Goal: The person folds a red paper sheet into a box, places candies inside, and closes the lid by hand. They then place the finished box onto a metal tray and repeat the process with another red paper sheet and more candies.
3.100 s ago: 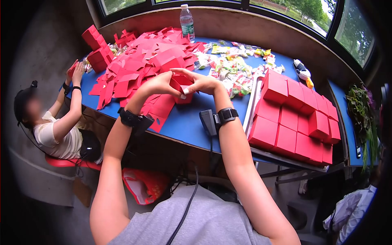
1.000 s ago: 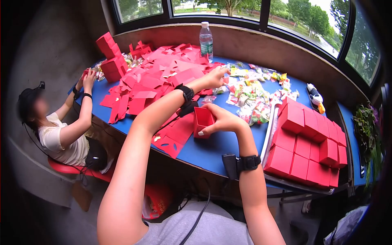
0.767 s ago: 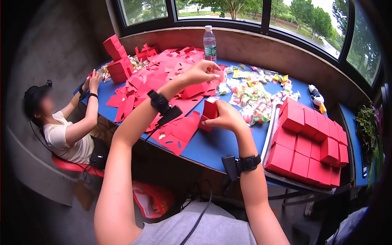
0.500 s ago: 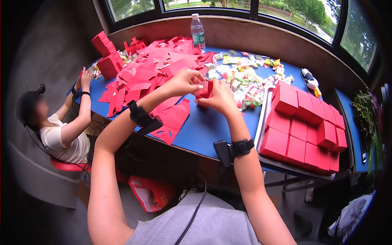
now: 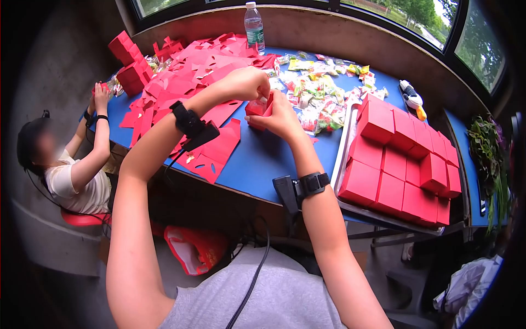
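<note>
My right hand (image 5: 282, 116) is wrapped round the right side of a small red paper box (image 5: 257, 107), which has its top open and is held just over the blue table. My left hand (image 5: 247, 83) is directly above the box's opening, fingers curled downward and pressed together. What those fingers hold, if anything, is hidden. Inside the box a pale, shiny bit shows, too small to name. Wrapped candies (image 5: 318, 96) lie scattered beyond my right hand. Flat red box blanks (image 5: 186, 77) are heaped to the left, and one blank (image 5: 215, 153) lies under my left forearm.
A white tray (image 5: 343, 159) of folded red boxes (image 5: 402, 164) stands at the right. A water bottle (image 5: 254, 30) is by the window wall. At the left a seated co-worker (image 5: 76, 170) handles a red piece beside stacked boxes (image 5: 131, 66). A blue-and-white object (image 5: 412, 98) lies behind the tray.
My left hand's fingers have curled in and now point down over the box opening. My right hand keeps hold of the box. The whole view has shifted slightly.
</note>
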